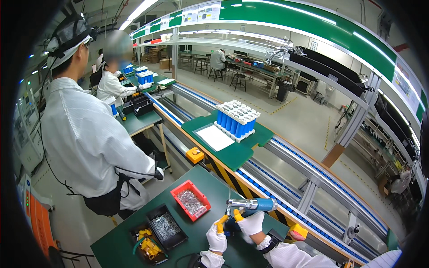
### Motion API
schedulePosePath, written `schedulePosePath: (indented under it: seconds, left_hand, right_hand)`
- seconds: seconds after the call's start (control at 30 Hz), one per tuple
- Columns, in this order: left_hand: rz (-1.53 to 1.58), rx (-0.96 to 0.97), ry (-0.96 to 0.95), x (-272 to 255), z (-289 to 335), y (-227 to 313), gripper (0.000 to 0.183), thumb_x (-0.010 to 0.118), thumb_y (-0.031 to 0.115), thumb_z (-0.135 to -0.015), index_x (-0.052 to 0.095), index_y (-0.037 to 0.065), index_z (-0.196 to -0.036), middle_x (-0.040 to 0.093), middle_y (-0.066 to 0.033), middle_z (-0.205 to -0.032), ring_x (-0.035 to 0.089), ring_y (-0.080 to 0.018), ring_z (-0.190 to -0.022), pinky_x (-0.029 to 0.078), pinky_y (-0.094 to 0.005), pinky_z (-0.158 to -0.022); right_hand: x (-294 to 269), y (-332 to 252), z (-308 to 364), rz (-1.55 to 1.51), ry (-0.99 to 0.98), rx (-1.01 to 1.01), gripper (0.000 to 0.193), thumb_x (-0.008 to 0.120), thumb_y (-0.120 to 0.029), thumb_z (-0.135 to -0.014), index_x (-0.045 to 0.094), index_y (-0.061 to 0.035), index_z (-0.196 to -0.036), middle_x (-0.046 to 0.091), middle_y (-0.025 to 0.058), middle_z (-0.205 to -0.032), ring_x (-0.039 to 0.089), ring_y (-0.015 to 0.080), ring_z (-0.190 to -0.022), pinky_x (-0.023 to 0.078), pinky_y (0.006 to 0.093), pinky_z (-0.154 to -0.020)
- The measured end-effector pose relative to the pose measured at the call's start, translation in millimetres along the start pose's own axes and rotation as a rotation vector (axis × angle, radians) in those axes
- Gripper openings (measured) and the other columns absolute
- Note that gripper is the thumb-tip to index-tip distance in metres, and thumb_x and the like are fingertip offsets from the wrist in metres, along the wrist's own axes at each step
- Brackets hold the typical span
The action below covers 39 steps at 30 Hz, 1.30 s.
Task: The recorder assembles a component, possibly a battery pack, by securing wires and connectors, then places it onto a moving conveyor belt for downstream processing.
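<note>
A power screwdriver (255, 204) with a silver head and blue body lies crosswise just beyond my hands, at the near right of the green workbench. My right hand (251, 224), in a white glove with yellow fingertip covers, is closed against its underside; the exact grip is partly hidden. Close to the tool's silver head is my left hand (217, 237), gloved the same way. Its fingers are bent together, and whatever they hold is hidden. Between the hands a dark blue part (231, 227) shows, too covered to name.
Left of my hands, a red bin (191, 201) and a black bin (166, 227) hold metal fasteners; another black box (147, 244) holds yellow pieces. Beyond runs a conveyor (290, 190) bearing a green board (203, 129) with a blue cell pack (235, 120). A co-worker (91, 138) stands at left.
</note>
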State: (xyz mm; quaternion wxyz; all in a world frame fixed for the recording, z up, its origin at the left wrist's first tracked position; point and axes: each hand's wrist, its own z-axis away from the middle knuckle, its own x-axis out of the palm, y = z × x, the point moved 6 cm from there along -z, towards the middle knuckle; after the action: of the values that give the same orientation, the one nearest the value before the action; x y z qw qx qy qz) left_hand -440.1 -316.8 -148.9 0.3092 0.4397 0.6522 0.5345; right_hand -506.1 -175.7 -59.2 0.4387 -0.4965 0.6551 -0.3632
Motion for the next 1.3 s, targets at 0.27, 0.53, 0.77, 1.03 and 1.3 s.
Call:
schedulePosePath:
  seconds: [0.27, 0.53, 0.77, 1.03, 1.3]
  left_hand:
    - [-0.019, -0.008, 0.059, -3, 3, -9, 0.042, 0.045, 0.027, -0.109, 0.069, -0.007, -0.11, 0.074, -0.0123, -0.103, 0.068, -0.0181, -0.097, 0.051, -0.0316, -0.089]
    - [0.051, -0.07, 0.055, -3, 5, -25, 0.049, 0.043, 0.033, -0.11, 0.069, -0.008, -0.109, 0.074, -0.0128, -0.105, 0.068, -0.0189, -0.098, 0.051, -0.0315, -0.091]
    - [0.076, -0.043, 0.106, -2, 4, -23, 0.035, 0.048, 0.022, -0.107, 0.069, -0.006, -0.103, 0.075, -0.0113, -0.094, 0.07, -0.0183, -0.087, 0.053, -0.0315, -0.08]
    - [0.063, -0.079, 0.12, -4, 8, -46, 0.039, 0.048, 0.026, -0.108, 0.068, -0.006, -0.1, 0.074, -0.0106, -0.091, 0.069, -0.0167, -0.084, 0.053, -0.0313, -0.077]
    - [0.113, -0.062, 0.094, -2, 2, -22, 0.042, 0.045, 0.027, -0.109, 0.069, -0.008, -0.104, 0.075, -0.0131, -0.097, 0.071, -0.019, -0.091, 0.053, -0.0314, -0.084]
  right_hand:
    - [0, -5, 1, -0.017, 0.058, 0.0, 0.024, 0.085, -0.014, -0.079, 0.067, -0.0011, -0.087, 0.065, 0.002, -0.074, 0.061, 0.0092, -0.066, 0.052, 0.0271, -0.062]
    - [1, -4, 0, 0.021, 0.057, -0.019, 0.026, 0.086, -0.015, -0.078, 0.066, -0.0014, -0.087, 0.065, 0.0019, -0.074, 0.06, 0.009, -0.065, 0.052, 0.0269, -0.062]
    - [1, -11, 0, 0.0, 0.058, -0.04, 0.026, 0.086, -0.014, -0.079, 0.065, -0.0014, -0.088, 0.066, 0.0028, -0.074, 0.062, 0.0099, -0.066, 0.053, 0.0271, -0.063]
    - [2, -15, 1, -0.001, 0.045, -0.038, 0.026, 0.085, -0.014, -0.08, 0.065, -0.0009, -0.09, 0.067, 0.0034, -0.075, 0.064, 0.0101, -0.067, 0.054, 0.0272, -0.063]
    - [3, -6, 0, 0.009, 0.051, -0.048, 0.025, 0.086, -0.015, -0.08, 0.067, -0.0007, -0.088, 0.067, 0.0036, -0.074, 0.064, 0.0099, -0.066, 0.053, 0.027, -0.062]
